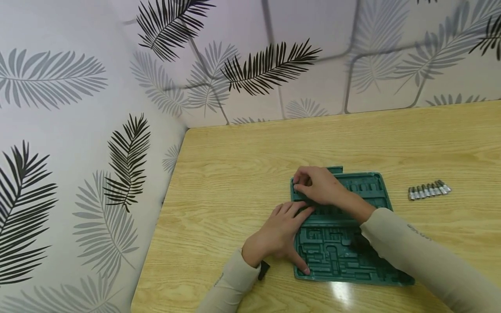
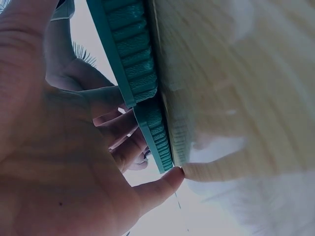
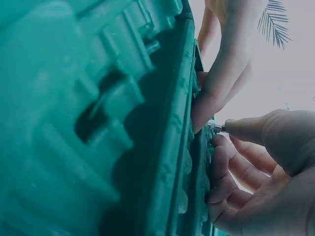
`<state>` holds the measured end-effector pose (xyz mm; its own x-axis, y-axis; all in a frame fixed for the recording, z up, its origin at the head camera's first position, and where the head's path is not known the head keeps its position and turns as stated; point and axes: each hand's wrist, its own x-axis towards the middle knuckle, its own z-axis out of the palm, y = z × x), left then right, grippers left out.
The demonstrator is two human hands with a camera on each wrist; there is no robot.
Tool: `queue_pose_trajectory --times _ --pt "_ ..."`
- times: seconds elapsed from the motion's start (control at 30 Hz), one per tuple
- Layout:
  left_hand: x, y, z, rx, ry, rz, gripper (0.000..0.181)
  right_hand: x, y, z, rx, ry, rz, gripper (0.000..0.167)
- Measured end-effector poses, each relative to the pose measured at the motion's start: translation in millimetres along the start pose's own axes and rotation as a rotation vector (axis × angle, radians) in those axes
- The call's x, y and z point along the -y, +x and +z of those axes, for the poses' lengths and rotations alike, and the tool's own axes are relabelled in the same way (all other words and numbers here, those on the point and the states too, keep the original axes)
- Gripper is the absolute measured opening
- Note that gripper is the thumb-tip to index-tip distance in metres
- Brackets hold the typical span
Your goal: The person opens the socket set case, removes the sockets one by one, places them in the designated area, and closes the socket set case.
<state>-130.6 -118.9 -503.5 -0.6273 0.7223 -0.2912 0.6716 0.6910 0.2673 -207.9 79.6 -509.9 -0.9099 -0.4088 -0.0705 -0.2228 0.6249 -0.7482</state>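
A green moulded tool case point(image 1: 339, 224) lies spread open on the wooden table, its two halves full of shaped recesses. My right hand point(image 1: 318, 184) is over the far half, near its left corner. In the right wrist view its thumb and fingers pinch a small metal socket bit point(image 3: 215, 127) at the case; the head view hides this piece. My left hand point(image 1: 279, 230) lies spread along the case's left side, thumb at the near corner and fingers on the far half. To the right, several similar metal bits point(image 1: 428, 190) lie in a row.
A small black object point(image 1: 264, 270) sits beside the left wrist, partly covered by the sleeve. The leaf-patterned wall point(image 1: 250, 65) borders the wooden table point(image 1: 219, 174) at the back and left.
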Motion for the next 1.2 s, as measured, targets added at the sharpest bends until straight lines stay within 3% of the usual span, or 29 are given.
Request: queue_pose_trajectory --times 0.23,0.53,0.77,1.03,1.2 --pt "-0.7 -0.8 1.4 0.003 -0.007 0.005 0.146 0 -4.6 1 0.012 -0.007 -0.002 0.014" --pt "0.3 -0.2 1.6 0.01 -0.045 -0.002 0.146 -1 -18.1 -11 -0.132 0.07 -0.003 0.008" --pt "1.9 0.5 1.1 -0.004 -0.049 0.006 0.146 -6 -33.9 -33 -0.169 0.1 0.011 0.007" --pt "0.3 0.1 0.8 -0.006 -0.051 0.01 0.147 -23 -64.6 -55 -0.327 -0.006 0.014 0.017" --pt "-0.2 -0.3 1.7 0.0 -0.055 0.004 0.148 -39 -82.0 -68 -0.406 -0.061 0.028 0.015"
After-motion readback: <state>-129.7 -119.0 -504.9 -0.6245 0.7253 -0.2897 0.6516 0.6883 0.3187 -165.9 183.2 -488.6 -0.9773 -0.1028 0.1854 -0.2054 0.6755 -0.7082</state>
